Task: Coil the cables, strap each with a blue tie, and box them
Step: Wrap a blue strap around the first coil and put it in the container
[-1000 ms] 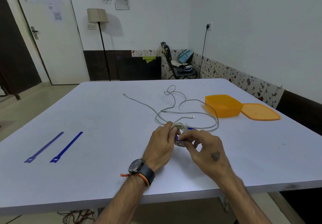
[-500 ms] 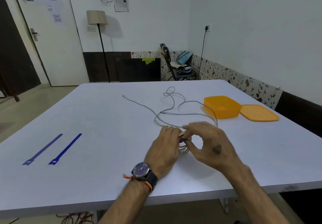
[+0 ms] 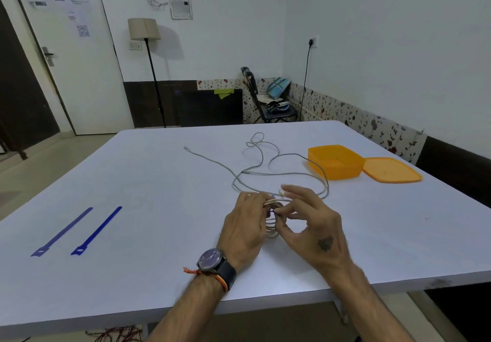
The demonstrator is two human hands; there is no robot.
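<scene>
Both hands gripped a coil (image 3: 273,224) above the table (image 3: 159,187), the left hand (image 3: 245,224) holding it and the right hand (image 3: 309,224) pinching a blue tie (image 3: 273,212) on it, loose cable (image 3: 265,173) beyond, open box (image 3: 335,161) far right, two ties (image 3: 77,231) left.

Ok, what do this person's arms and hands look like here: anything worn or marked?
Both forearms are bare, no sleeves in view. The left wrist carries a watch with a round dark face and a black strap, beside an orange thread band. The right hand has a small dark triangular tattoo on its back. No gloves, no rings visible.
</scene>
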